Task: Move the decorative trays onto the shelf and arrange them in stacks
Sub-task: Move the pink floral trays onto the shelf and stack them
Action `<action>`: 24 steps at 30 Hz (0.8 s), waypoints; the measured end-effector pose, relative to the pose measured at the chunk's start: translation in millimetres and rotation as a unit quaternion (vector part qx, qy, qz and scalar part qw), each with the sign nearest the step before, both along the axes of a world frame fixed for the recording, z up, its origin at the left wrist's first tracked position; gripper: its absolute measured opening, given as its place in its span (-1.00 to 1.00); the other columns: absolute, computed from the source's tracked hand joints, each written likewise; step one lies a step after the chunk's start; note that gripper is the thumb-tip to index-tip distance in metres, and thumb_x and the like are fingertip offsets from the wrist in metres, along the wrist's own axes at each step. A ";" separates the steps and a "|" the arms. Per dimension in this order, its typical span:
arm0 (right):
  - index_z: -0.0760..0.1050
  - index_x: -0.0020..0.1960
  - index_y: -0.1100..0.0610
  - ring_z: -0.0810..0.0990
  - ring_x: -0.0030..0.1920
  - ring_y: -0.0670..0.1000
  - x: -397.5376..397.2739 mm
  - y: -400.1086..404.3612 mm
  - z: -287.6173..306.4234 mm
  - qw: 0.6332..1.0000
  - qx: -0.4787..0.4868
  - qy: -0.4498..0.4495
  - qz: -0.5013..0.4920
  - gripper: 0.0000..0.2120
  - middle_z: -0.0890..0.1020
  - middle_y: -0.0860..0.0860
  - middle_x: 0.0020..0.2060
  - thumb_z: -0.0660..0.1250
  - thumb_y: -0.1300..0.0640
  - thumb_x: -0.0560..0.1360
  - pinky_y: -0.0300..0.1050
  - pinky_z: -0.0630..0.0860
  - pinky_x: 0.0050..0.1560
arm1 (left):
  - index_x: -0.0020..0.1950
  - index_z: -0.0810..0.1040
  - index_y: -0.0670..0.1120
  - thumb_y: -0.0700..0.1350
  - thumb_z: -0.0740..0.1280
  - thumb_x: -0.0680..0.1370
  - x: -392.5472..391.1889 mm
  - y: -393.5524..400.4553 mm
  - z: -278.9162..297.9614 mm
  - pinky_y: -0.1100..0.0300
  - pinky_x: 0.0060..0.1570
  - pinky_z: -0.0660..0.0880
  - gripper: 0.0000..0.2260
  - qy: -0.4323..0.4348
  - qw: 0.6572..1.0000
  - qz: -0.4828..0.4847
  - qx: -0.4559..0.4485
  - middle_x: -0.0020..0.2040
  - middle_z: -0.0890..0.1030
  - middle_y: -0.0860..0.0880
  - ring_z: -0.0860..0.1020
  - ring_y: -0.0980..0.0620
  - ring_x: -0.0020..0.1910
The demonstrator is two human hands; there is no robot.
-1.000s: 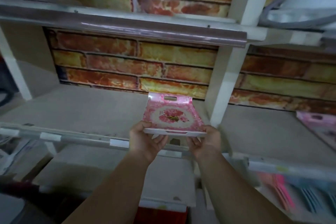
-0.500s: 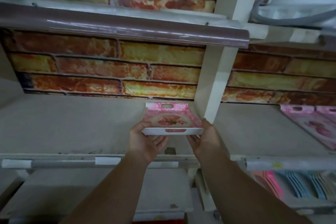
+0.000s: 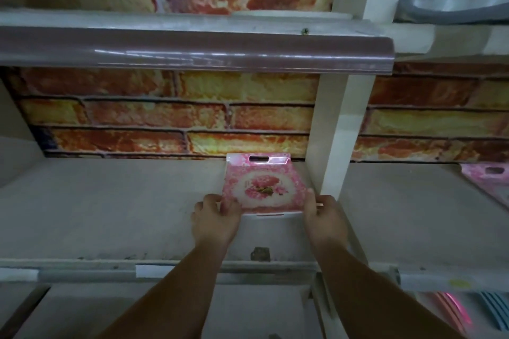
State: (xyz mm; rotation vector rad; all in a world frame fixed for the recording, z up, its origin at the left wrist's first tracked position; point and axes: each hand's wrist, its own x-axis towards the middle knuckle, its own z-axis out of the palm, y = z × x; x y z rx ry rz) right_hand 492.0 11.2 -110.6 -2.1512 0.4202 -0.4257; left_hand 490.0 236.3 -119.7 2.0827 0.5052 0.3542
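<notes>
The left hand is reached forward over the shelf, its forearm stretched up from the lower edge of the view; its fingers are curled round the near left corner of the pink flowered tray, the thumb laid on top. The right hand is held likewise at the near right corner, thumb pressed on the rim, so the tray is grasped from both sides. The tray is seen on the shelf board, its far handle end close to the brick wall and just left of the white post.

Half a second ago the tray was held nearer the front edge and flatter to the view; it has been carried deeper into the shelf, and more of its top face is now shown.

Whether the tray's near end rests on the board cannot be told. A second pink tray at the far right is cut off by the frame edge.
</notes>
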 end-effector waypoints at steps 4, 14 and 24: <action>0.49 0.17 -0.03 0.56 0.04 0.19 -12.1 -9.3 -21.4 0.981 -0.188 0.038 0.031 -0.60 0.66 0.13 -0.02 0.06 -0.30 0.70 0.06 0.48 0.06 | 0.34 0.54 -0.04 0.28 0.28 0.62 -6.5 6.7 -16.8 -0.10 0.35 0.39 -0.53 0.039 0.979 -0.051 0.193 0.34 0.48 -0.18 0.44 -0.23 0.32; 0.36 0.61 0.00 0.39 0.57 0.20 -43.1 -28.3 -20.8 0.961 -0.271 0.059 0.007 -0.33 0.39 0.07 0.62 0.06 -0.36 0.65 0.18 0.34 0.52 | 0.70 0.12 0.17 0.38 -0.04 0.69 -27.6 2.4 -3.4 -0.27 0.64 -0.09 -0.39 0.032 0.933 -0.167 0.316 0.76 0.01 -0.05 -0.02 -0.19 0.71; -0.11 0.74 -0.16 -0.08 0.73 0.16 -134.2 -96.5 28.6 0.912 -0.378 0.159 -0.021 -0.26 -0.13 0.02 0.75 -0.13 -0.43 0.66 0.21 -0.01 0.69 | 0.74 -0.04 0.29 0.43 -0.03 0.66 -52.8 -87.0 17.3 -0.33 0.60 -0.29 -0.35 -0.014 0.891 -0.319 0.321 0.77 -0.16 0.13 -0.20 -0.07 0.74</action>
